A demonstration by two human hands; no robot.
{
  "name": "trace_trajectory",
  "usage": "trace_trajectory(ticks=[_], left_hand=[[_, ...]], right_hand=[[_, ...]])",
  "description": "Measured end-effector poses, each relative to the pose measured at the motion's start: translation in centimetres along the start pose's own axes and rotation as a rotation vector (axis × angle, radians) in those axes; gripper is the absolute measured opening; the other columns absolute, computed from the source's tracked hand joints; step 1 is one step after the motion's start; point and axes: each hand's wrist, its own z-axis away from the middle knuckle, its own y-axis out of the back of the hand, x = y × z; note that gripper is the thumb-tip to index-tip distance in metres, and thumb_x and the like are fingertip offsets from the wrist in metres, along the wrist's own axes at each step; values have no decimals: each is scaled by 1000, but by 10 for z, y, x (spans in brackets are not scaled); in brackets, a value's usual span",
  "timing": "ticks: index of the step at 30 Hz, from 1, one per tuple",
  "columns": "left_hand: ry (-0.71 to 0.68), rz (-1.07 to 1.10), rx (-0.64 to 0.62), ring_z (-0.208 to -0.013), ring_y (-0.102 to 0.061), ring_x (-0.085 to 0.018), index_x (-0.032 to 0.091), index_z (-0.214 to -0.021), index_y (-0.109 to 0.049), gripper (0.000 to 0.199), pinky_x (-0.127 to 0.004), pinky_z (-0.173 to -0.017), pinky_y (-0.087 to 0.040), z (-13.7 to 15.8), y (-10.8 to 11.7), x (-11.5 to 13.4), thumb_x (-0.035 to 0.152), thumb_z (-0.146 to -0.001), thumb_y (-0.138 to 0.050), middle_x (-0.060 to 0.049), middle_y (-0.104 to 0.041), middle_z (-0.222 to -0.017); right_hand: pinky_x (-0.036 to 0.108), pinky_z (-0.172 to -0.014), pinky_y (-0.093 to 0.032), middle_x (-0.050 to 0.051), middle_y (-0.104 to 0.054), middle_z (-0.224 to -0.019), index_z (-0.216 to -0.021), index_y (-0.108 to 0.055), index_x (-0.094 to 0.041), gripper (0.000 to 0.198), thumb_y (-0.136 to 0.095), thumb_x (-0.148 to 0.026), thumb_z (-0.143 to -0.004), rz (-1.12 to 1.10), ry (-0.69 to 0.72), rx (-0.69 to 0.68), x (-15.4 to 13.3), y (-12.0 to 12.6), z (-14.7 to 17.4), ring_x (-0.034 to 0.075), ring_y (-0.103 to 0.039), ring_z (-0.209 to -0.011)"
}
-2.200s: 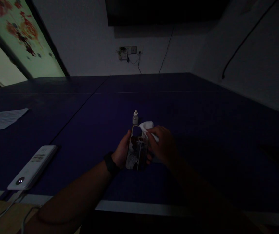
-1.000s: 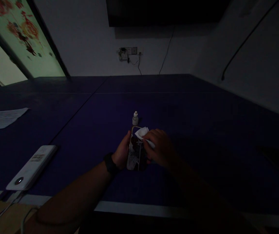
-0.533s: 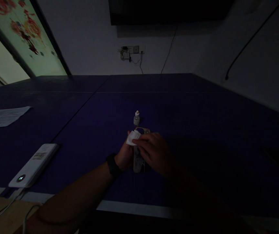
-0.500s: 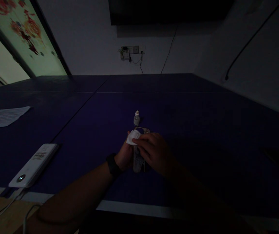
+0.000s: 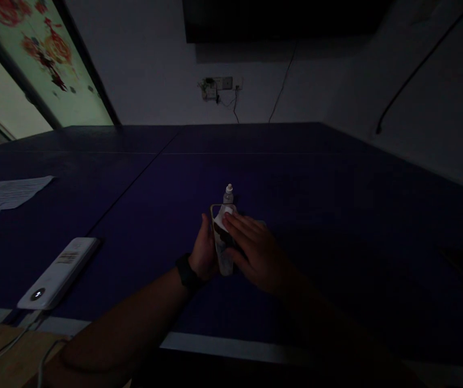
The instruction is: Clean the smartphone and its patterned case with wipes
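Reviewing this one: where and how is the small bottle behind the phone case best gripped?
I'd pinch the bottle just below its white cap, coming from above and slightly left. It stands upright, so the top is exposed, while the phone case hides its lower part from the near side and the right hand crowds the right.

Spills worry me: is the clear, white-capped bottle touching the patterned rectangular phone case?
Cannot tell: in the head view, the phone case hides the bottom of the bottle.
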Motion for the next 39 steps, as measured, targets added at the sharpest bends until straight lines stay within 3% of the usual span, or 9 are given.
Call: trace_trajectory(ticks=[5,11,17,22,27,33,39], left_hand=[[69,-9,13,-150,-43,-32,10,-117,-74,88,-38,-125,-28,1,1,1,81,-95,-27,-20,-72,-125],[-8,13,38,-148,-47,-27,14,-141,-60,73,-41,-127,-24,-1,3,2,65,-105,-25,-14,-68,-139],[84,50,-77,-144,-51,-31,8,-131,-65,83,-44,-126,-27,-3,8,2,75,-99,-29,-20,-70,-132],[7,18,-21,-145,-51,-27,16,-133,-67,68,-42,-126,-27,-3,6,1,66,-104,-29,-12,-72,-132],[83,-4,-46,-145,-49,-33,9,-118,-73,83,-44,-125,-28,-2,5,1,76,-99,-28,-19,-73,-125],[-1,5,22,-144,-51,-28,15,-133,-67,68,-42,-125,-29,-2,4,1,65,-104,-30,-14,-71,-134],[99,13,-36,-145,-50,-34,9,-121,-72,83,-41,-124,-30,-1,3,2,76,-98,-30,-20,-72,-126]], right_hand=[[50,-128,-31,18,-36,-167,-158,-37,-6,72,-54,-48,-103,-16,125,-123,-7,-2,0,28,-28,-158],[56,-129,-28,20,-39,-165,-158,-37,-6,63,-46,-39,-106,33,-85,-41,-1,-2,1,29,-30,-157],[55,-128,-31,20,-37,-166,-160,-34,-7,73,-56,-44,-102,-24,77,-124,-3,0,1,30,-28,-158],[59,-127,-30,21,-38,-165,-161,-32,-8,67,-52,-35,-103,3,-67,-50,-1,-1,1,30,-31,-157],[53,-128,-31,22,-36,-165,-157,-38,-2,74,-58,-46,-101,-27,101,-151,-6,0,0,31,-28,-158],[59,-127,-30,21,-39,-164,-161,-32,-8,65,-50,-35,-104,-12,-33,-61,5,2,2,29,-32,-156],[54,-128,-29,20,-38,-165,-158,-37,-6,71,-55,-47,-102,-24,122,-147,-1,2,1,29,-28,-158]])
